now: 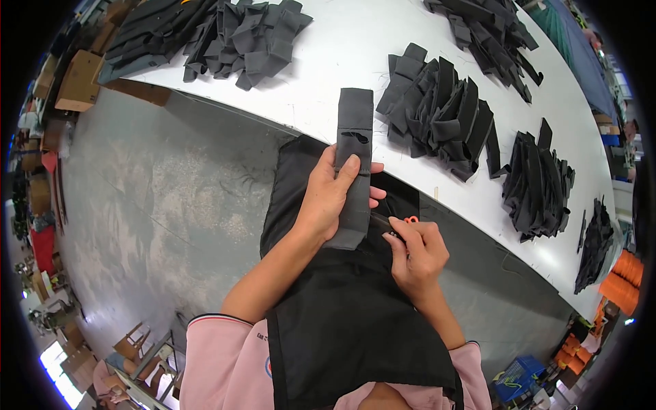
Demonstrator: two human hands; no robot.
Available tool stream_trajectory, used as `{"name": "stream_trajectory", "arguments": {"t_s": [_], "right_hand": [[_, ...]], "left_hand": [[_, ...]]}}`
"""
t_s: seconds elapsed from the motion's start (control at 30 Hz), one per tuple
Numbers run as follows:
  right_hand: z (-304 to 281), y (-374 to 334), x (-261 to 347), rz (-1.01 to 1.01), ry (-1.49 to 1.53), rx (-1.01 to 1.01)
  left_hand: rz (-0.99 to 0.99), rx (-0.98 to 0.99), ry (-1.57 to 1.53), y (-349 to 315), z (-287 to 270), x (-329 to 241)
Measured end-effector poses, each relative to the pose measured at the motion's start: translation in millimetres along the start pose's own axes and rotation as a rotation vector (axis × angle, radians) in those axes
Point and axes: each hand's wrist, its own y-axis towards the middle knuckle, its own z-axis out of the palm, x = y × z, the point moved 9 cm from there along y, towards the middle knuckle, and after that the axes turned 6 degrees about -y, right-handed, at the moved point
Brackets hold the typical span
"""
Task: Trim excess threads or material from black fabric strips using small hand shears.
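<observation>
My left hand (pixel 328 191) is closed round a dark grey fabric strip (pixel 355 184), its thumb lying on the upper face. The strip stands lengthwise in front of my black apron (pixel 342 321), and its far end reaches over the table's edge. A slit-like opening shows in its upper part. Just right of the strip, my right hand (pixel 418 256) pinches what look like small thread scissors (pixel 411 219) with an orange-red handle loop. Their dark blades point toward the strip and are hard to tell from the apron.
A white table (pixel 328 51) slants across the far side and right. On it lie a heap of folded dark strips (pixel 441 113), more bundles (pixel 540 181), and a stack of dark fabric (pixel 160 34). Orange thread spools (pixel 623 280) stand at its right end. A cardboard box (pixel 78 80) is at far left.
</observation>
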Motion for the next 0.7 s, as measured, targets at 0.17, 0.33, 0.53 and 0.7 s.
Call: {"name": "stream_trajectory", "arguments": {"t_s": [0.17,0.33,0.53,0.7], "right_hand": [[12,4,4,0.012,-0.012,0.158],[18,14,7,0.014,0.021,0.184],[35,13,16,-0.027,0.000,0.348],[31,12,20,-0.082,-0.004,0.245]], "left_hand": [[-0.001,0.010,-0.018,-1,-1,2],[-0.004,0.024,-0.037,-2,-2,3],[-0.018,0.081,-0.067,-3,1,7],[-0.031,0.080,-0.075,-3,0,6]]}}
